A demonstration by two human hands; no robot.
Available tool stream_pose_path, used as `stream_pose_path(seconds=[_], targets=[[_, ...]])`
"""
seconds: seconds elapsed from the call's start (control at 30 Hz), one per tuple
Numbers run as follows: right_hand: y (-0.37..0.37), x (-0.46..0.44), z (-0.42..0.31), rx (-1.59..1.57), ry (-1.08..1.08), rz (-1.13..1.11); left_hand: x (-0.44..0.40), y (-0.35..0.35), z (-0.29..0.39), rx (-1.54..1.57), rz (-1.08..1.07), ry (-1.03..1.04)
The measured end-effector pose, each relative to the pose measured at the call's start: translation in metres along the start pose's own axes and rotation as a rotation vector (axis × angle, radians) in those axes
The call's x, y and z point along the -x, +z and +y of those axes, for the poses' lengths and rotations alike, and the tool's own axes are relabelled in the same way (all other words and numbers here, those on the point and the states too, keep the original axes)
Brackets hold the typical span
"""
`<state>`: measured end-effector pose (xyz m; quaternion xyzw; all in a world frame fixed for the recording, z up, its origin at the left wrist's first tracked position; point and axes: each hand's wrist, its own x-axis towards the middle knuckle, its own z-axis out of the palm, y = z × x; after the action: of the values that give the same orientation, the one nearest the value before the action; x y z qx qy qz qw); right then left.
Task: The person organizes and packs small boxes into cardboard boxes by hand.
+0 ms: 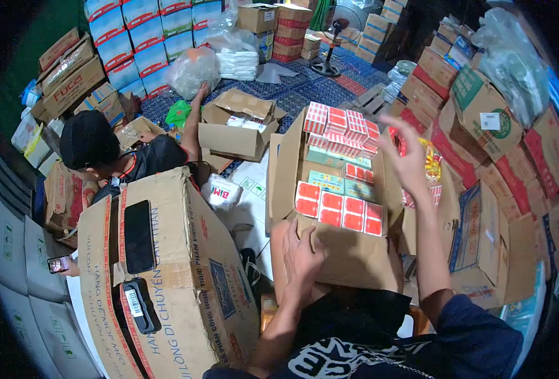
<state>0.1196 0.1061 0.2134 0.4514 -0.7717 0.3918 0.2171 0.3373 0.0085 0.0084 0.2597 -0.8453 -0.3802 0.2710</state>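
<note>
An open cardboard box (361, 262) stands in front of me, holding several small red-and-white packets (331, 209) in rows. Pale green packets (325, 182) lie between these and a taller stack of red-and-white packets (336, 120) at the far end. My left hand (301, 252) rests on the box's near left flap, fingers slightly apart, with nothing seen in it. Over the box's right edge, my right hand (407, 151) is raised and blurred by motion; its fingers look apart and no object shows in them. Beneath it, more red and yellow packs (432, 163) sit in a neighbouring box.
At my left stands a large carton (178, 252) with a black phone (139, 237) and a black handheld device (139, 306) on top. Beyond it a person (147, 155) reaches toward a plastic bag (194, 71). Stacked cartons (488, 120) line the right; a fan (337, 38) stands behind.
</note>
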Motion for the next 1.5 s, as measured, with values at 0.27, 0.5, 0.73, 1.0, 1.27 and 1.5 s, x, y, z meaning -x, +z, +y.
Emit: stream_pose_path(seconds=[0.27,0.5,0.73,1.0,1.27,1.5], targets=[[0.128,0.177,0.215,0.175,0.745,-0.623,0.008,0.017,0.006,0.019,0.087,0.177],[0.096,0.165,0.163,0.254,0.612,-0.782,-0.001,0.037,0.023,0.126,0.024,0.181],[0.092,0.193,0.160,0.292,0.205,-0.652,-0.025,0.075,0.020,0.102,-0.056,0.301],[0.090,0.193,0.164,0.357,0.052,-0.671,-0.028,0.069,0.004,0.163,-0.196,0.235],[0.104,0.192,0.174,0.385,-0.342,-0.624,-0.027,0.073,-0.001,0.067,-0.255,0.264],[0.098,0.182,0.156,0.453,-0.370,-0.660,-0.026,0.069,0.001,-0.016,-0.291,0.308]])
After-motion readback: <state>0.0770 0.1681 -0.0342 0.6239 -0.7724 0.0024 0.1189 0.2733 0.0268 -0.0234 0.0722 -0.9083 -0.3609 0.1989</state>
